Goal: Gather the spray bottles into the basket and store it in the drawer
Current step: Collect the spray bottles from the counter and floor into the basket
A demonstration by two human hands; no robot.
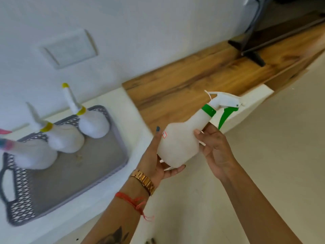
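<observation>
Translucent white spray bottle (179,145), green collar and trigger, seemingly empty, both hands holding.

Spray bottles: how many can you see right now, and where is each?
4. Three stand in the grey basket: two yellow-collared and a pink-topped one at the left edge. The green-triggered bottle is held by both hands. Others may be out of frame.

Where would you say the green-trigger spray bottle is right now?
Held in both hands, right of the basket in the head view: green-trigger spray bottle, left hand, right hand.
</observation>
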